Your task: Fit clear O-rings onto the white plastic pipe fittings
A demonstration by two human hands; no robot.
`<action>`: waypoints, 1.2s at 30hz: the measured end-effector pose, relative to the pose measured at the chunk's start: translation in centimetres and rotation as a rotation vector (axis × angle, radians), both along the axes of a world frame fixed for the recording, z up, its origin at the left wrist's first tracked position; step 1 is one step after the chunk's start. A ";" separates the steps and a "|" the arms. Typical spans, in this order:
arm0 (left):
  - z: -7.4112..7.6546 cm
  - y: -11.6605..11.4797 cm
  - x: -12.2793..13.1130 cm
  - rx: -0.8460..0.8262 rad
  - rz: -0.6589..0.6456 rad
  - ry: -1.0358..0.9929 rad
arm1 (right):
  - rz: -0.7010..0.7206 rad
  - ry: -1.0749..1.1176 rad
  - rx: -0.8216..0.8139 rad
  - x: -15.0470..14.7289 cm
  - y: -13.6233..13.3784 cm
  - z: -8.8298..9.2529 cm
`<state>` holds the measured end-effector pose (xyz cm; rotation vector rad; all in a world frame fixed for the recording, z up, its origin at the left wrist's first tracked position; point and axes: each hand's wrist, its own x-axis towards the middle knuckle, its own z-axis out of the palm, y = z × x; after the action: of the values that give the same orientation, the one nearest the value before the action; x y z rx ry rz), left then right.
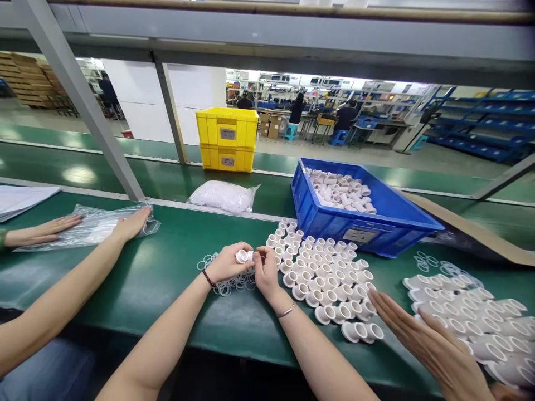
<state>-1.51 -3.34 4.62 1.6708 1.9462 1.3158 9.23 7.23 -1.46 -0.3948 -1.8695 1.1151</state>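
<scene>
Both hands pinch one white fitting (pixel 241 256): left hand (pixel 225 263) clamped on it, right hand (pixel 264 269) fingertips touching; blue crate (pixel 334 223) label unreadable.

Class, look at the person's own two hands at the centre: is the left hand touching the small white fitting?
Touching. The head view shows the left hand with its fingers wrapped around the white fitting, while the right hand meets it from the other side.
</scene>
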 end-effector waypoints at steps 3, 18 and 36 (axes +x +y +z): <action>0.1 0.0 -0.1 0.003 -0.013 0.030 | 0.014 -0.001 -0.012 0.0 0.0 0.1; 0.4 -0.2 0.5 -0.028 -0.021 0.046 | 0.083 -0.032 -0.072 -0.2 0.2 0.3; 0.6 -0.5 0.9 0.031 -0.108 0.073 | 0.117 -0.038 -0.103 -0.3 0.8 0.2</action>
<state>-0.60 -3.86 5.21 1.8357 1.8541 1.2690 8.90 8.07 -1.31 -0.3713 -1.8936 1.2941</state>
